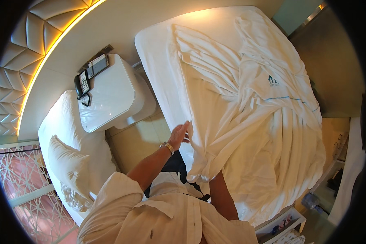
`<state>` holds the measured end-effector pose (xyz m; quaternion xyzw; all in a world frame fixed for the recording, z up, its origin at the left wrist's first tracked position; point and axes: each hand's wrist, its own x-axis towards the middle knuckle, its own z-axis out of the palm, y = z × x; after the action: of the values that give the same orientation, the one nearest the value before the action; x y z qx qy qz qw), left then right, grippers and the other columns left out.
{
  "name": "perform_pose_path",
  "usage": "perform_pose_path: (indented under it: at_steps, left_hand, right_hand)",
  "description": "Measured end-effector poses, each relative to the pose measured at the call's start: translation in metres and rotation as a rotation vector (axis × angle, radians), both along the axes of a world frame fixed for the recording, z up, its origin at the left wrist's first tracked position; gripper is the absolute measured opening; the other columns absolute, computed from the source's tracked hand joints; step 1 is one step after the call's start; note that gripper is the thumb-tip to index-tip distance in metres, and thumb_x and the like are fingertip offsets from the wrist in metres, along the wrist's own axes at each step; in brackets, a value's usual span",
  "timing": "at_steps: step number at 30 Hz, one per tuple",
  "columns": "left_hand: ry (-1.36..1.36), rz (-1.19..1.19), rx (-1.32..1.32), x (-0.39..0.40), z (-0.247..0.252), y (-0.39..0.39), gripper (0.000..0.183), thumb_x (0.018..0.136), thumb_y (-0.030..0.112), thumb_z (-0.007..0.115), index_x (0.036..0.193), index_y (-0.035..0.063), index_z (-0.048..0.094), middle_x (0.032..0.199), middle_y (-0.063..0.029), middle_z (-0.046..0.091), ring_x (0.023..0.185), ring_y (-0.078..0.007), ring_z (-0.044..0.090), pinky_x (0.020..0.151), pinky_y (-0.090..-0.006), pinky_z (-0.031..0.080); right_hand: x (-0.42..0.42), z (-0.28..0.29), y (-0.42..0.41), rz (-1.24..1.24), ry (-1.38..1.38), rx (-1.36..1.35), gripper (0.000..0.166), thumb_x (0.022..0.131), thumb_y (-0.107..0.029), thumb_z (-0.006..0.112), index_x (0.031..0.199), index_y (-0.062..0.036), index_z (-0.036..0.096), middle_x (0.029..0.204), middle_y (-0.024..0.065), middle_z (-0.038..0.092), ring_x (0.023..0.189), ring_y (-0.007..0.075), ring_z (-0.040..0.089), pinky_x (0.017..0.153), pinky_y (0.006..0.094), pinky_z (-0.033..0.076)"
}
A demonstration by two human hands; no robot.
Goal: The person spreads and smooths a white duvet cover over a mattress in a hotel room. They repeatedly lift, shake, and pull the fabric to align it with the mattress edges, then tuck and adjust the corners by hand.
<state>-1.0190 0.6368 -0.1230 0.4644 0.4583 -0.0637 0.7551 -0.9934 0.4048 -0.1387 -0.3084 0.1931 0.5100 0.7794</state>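
Observation:
A large white bed cover (219, 100) lies rumpled over the bed, with a printed emblem and a thin blue line on it. My left hand (180, 134), with a metal-banded watch (167, 147) at its wrist, is at the cover's left edge. Its fingertips meet the fabric, but whether they pinch it is unclear. Folds run together into a bunch near my body, where my right forearm (222, 196) goes under the cloth. The gathered fabric hides my right hand, which appears to grip it. White sheeting (158, 64) shows along the mattress's left side.
Left of the bed stands a white bedside table (113, 88) with a black telephone (83, 84) and a tablet-like device (98, 66). A second bed (94, 152) carries a pillow (68, 164). At lower right are an open drawer (271, 228) and a clear plastic bottle (311, 202).

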Motion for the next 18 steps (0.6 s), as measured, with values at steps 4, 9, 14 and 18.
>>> perform_pose_path:
  at_steps: [4, 9, 14, 18]
  left_hand:
    - [-0.027, 0.028, 0.101, 0.017, -0.005, 0.005, 0.051, 0.092, 0.053, 0.061, 0.096, 0.0021, 0.060, 0.083, -0.0077, 0.066, 0.069, -0.0173, 0.067, 0.059, -0.0335, 0.058]
    - [-0.116, 0.099, -0.014, 0.001, -0.011, 0.001, 0.035, 0.096, 0.038, 0.062, 0.093, 0.0026, 0.057, 0.083, -0.0083, 0.065, 0.070, -0.0182, 0.067, 0.060, -0.0350, 0.059]
    - [-0.188, 0.045, -0.046, -0.039, -0.012, -0.012, 0.024, 0.101, 0.028, 0.056, 0.095, 0.0056, 0.053, 0.095, -0.0056, 0.063, 0.088, -0.0148, 0.065, 0.079, -0.0370, 0.058]
    - [-0.222, 0.075, -0.050, -0.063, 0.021, -0.017, 0.025, 0.100, 0.029, 0.058, 0.093, 0.0056, 0.052, 0.092, -0.0042, 0.061, 0.083, -0.0125, 0.064, 0.077, -0.0329, 0.058]
  right_hand:
    - [-0.005, 0.001, -0.009, -0.015, 0.004, -0.040, 0.031, 0.101, -0.032, 0.051, 0.123, -0.0104, 0.055, 0.108, 0.0066, 0.059, 0.097, 0.0228, 0.059, 0.084, 0.0382, 0.051]
    - [-0.009, 0.001, -0.019, -0.048, 0.005, -0.082, 0.031, 0.101, -0.032, 0.051, 0.123, -0.0103, 0.055, 0.108, 0.0067, 0.059, 0.097, 0.0229, 0.059, 0.084, 0.0383, 0.051]
    - [-0.004, 0.000, -0.024, -0.106, -0.013, -0.116, 0.031, 0.101, -0.032, 0.051, 0.123, -0.0101, 0.055, 0.108, 0.0068, 0.059, 0.097, 0.0230, 0.059, 0.084, 0.0384, 0.052]
    - [-0.004, -0.003, -0.009, -0.096, -0.014, -0.120, 0.032, 0.101, -0.032, 0.051, 0.123, -0.0100, 0.055, 0.108, 0.0068, 0.059, 0.097, 0.0230, 0.059, 0.084, 0.0385, 0.052]
